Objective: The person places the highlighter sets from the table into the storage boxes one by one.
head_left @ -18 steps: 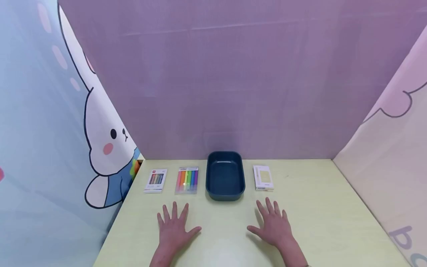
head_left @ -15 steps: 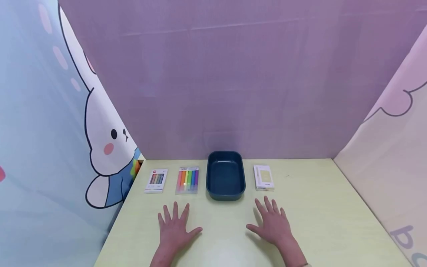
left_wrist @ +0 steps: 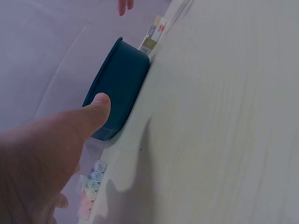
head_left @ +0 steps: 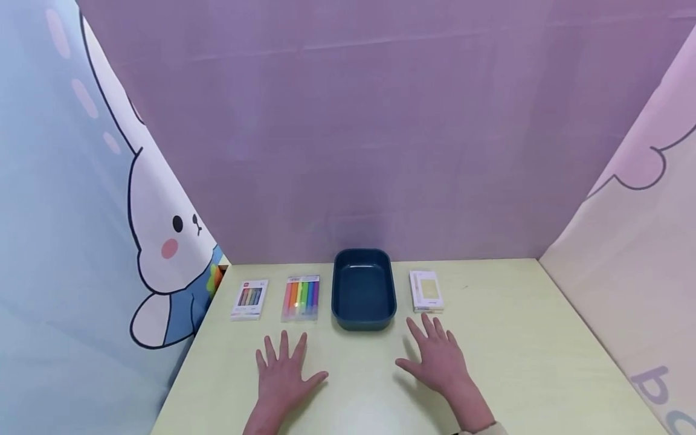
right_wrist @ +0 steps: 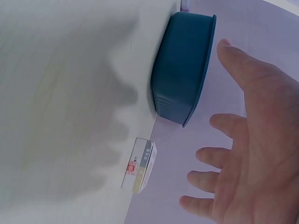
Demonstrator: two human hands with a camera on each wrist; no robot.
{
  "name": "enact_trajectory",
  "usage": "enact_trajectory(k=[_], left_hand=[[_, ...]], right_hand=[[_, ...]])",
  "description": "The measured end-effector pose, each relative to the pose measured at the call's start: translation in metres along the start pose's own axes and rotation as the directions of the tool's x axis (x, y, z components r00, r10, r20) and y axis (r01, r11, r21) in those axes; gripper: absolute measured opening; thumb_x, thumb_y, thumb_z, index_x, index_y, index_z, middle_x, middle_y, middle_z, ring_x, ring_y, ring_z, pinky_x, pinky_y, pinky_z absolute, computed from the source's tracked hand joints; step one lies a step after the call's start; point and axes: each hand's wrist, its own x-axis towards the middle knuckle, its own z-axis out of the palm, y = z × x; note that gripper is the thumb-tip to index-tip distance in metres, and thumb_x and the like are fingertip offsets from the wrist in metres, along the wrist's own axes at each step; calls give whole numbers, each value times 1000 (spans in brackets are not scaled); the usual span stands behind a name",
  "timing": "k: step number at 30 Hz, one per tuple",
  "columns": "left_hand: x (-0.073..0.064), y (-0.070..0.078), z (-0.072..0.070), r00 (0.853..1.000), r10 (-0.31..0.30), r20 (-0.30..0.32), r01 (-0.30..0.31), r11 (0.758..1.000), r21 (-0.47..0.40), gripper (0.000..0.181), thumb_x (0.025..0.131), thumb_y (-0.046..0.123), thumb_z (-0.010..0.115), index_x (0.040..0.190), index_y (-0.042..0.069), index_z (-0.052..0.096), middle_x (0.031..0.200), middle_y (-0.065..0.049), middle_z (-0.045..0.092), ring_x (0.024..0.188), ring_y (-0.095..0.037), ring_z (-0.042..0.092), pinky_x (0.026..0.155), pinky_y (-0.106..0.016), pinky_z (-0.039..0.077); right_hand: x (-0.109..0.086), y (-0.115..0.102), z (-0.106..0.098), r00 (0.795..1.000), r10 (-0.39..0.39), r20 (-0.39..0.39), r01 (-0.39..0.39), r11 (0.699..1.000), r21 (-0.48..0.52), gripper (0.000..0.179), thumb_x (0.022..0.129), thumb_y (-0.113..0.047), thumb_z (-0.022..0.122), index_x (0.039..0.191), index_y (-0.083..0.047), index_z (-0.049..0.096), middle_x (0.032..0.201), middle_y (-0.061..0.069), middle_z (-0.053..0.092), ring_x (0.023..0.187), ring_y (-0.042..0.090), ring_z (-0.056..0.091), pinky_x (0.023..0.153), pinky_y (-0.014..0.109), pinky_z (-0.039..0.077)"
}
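Observation:
My left hand (head_left: 281, 377) hovers palm down over the table, fingers spread, holding nothing. Just beyond its fingertips lies a clear pack of rainbow-coloured markers (head_left: 301, 298). My right hand (head_left: 439, 362), also spread and holding nothing, reaches toward a small white box with a yellow panel (head_left: 426, 291); its fingertips are close to the near edge of that box. Between the two hands, farther back, stands a dark blue rectangular bin (head_left: 364, 290) with nothing in it. In the right wrist view the bin's side (right_wrist: 182, 65) and the white box's end (right_wrist: 139, 165) show past my fingers.
A white box with coloured sticks pictured on it (head_left: 249, 299) lies at the far left of the row. The pale wooden table (head_left: 533, 350) meets a purple cloth backdrop (head_left: 348, 133). Printed curtains (head_left: 70, 241) hang at both sides.
My right hand has moved forward and slightly left, nearer the white box with the yellow panel. The left hand stays nearly still. The head view has shifted a little.

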Motion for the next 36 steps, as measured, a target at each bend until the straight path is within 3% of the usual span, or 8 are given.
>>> enact_trajectory(k=[6, 13, 17, 20, 23, 27, 33, 36], left_hand=[[7, 1, -3, 999, 37, -17, -37, 999, -20, 98, 72, 83, 55, 148, 22, 43, 152, -27, 27, 136, -59, 9, 103, -73, 2], [26, 6, -21, 995, 97, -38, -99, 993, -66, 90, 78, 76, 56, 149, 24, 41, 155, -22, 23, 137, -57, 8, 103, -72, 3], [39, 8, -33, 990, 125, -63, -130, 988, -84, 86, 82, 77, 49, 150, 25, 39, 155, -22, 23, 138, -57, 8, 104, -72, 6], [46, 8, -42, 990, 132, -52, -139, 979, -150, 84, 85, 76, 44, 151, 25, 36, 155, -21, 24, 139, -55, 8, 105, -71, 9], [51, 10, -51, 990, 140, -10, -137, 951, -277, 81, 89, 72, 43, 152, 23, 33, 156, -19, 23, 141, -49, 13, 105, -68, 15], [61, 13, -59, 988, 154, 27, -128, 894, -430, 79, 92, 69, 42, 153, 20, 31, 155, -16, 27, 141, -38, 25, 105, -62, 25], [90, 22, -65, 991, 132, 15, -99, 805, -585, 69, 97, 50, 53, 151, 12, 32, 152, -11, 35, 138, -29, 33, 108, -50, 31], [103, 28, -70, 992, 128, 9, -95, 774, -627, 66, 98, 41, 55, 150, 7, 33, 152, -13, 35, 138, -31, 33, 109, -50, 29]], right_hand=[[5, 8, 0, 1000, -9, -27, 9, 1000, 0, 93, 76, -63, 70, 148, -13, 41, 147, 23, 39, 133, 46, 35, 100, 63, 32], [19, 11, -13, 999, -31, -44, 32, 999, 8, 94, 79, -62, 68, 150, -10, 36, 144, 25, 42, 130, 47, 39, 97, 61, 37], [29, 9, -22, 998, -21, -52, 22, 1000, 8, 95, 78, -63, 68, 150, -10, 36, 143, 24, 44, 127, 46, 42, 95, 59, 39], [34, 6, -25, 998, -28, -55, 29, 999, 18, 94, 79, -62, 68, 149, -9, 37, 141, 23, 46, 125, 44, 45, 93, 59, 41], [38, 4, -27, 997, -51, -53, 52, 998, 19, 93, 79, -62, 67, 148, -8, 39, 140, 22, 47, 123, 42, 47, 90, 58, 44], [43, 3, -28, 995, -81, -62, 82, 996, 18, 90, 81, -63, 66, 147, -7, 40, 139, 20, 48, 122, 38, 49, 87, 55, 46], [54, 6, -35, 991, -97, -90, 99, 995, 27, 87, 81, -57, 69, 147, -7, 41, 139, 20, 48, 120, 39, 51, 84, 56, 48], [59, 8, -40, 990, -92, -103, 95, 995, 23, 88, 82, -54, 71, 148, -7, 38, 139, 20, 48, 117, 40, 52, 80, 55, 50]])
